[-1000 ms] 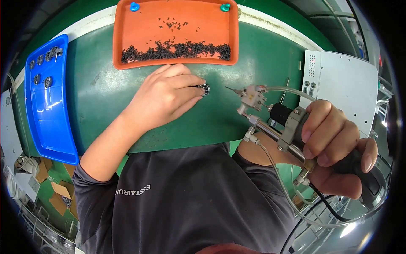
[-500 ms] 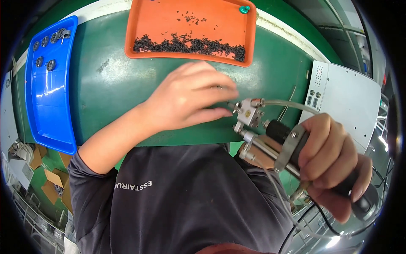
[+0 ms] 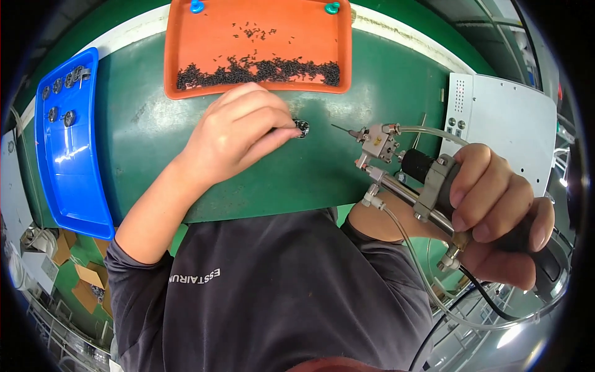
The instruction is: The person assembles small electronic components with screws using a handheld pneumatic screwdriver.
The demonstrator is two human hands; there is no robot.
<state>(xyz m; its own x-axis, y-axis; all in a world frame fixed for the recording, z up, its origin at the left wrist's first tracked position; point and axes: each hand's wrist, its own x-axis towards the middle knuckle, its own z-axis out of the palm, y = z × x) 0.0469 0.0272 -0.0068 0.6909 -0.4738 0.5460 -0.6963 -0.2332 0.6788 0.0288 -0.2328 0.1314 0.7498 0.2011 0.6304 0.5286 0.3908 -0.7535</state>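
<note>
My left hand (image 3: 238, 133) is closed in a pinch on a small round dark metal part (image 3: 302, 128), just above the green work surface. Most of the part shows past the fingertips; its exact kind is too small to make out. My right hand (image 3: 499, 198) wraps round the black grip of a hand-held dispensing gun (image 3: 376, 142). The gun has a silver valve block at its front and clear tubing attached. Its thin needle tip (image 3: 342, 129) points left toward the part, with a gap between them.
An orange tray (image 3: 344, 43) with many tiny black pieces stands beyond my left hand. At the left, a blue tray (image 3: 74, 192) holds several round metal parts (image 3: 69, 118). A light grey control box (image 3: 496, 118) sits at the right. Tubing and a black cable hang below the gun.
My left hand has drawn left, away from the needle, and the round part now shows in its fingers. The gun has risen slightly in view, baring its needle. The whole view has shifted.
</note>
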